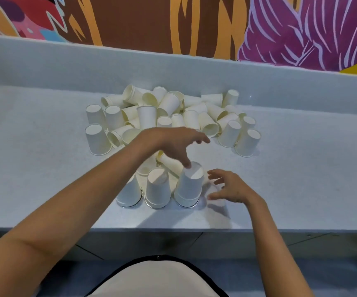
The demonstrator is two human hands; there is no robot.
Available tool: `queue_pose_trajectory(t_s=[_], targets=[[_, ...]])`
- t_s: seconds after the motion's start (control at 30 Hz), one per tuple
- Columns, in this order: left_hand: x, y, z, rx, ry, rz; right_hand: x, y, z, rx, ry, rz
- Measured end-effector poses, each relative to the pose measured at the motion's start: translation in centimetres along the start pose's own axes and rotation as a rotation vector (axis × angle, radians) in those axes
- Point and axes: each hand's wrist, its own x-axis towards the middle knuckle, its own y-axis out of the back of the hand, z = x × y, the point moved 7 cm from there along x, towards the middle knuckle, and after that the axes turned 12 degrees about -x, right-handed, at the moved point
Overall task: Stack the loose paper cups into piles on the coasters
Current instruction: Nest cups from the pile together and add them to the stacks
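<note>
Three upside-down piles of white paper cups stand in a row near the counter's front edge: a left pile (129, 195) half hidden by my forearm, a middle pile (157, 188) and a right pile (189, 186). Dark coaster rims (187, 207) show under them. My left hand (174, 142) reaches across above them, fingers spread, one fingertip touching the top of the right pile. My right hand (230, 186) hovers open just right of that pile, holding nothing. A heap of loose cups (169, 113), some upright, some inverted, some lying, fills the counter behind.
The pale grey counter (44, 168) has a raised back ledge (66, 67) below a painted wall. A few loose cups (169, 160) lie right behind the piles. Inverted single cups (247, 142) stand at the heap's right and left edges.
</note>
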Motion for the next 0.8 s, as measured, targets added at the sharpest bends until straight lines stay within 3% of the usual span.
queue_pose_trajectory(t_s=[0.2,0.3,0.43,0.63,0.8], targets=[[5.4,4.2,-1.6,-0.026,0.045,0.109,3.8,3.6,1.8,-0.03,-0.116,0.238],[8.8,4.3,-2.7,0.008,0.064,0.121,5.4,6.9,2.3,-0.057,-0.118,0.48],[12.3,4.4,-4.4,-0.055,0.086,0.185,6.9,11.8,3.5,-0.43,-0.207,0.775],[14.7,3.6,-6.0,-0.191,0.075,0.233,9.9,12.7,5.5,-0.532,-0.328,0.685],[16.0,3.8,-5.5,-0.212,0.041,0.24,9.0,12.4,6.0,-0.35,-0.392,0.766]])
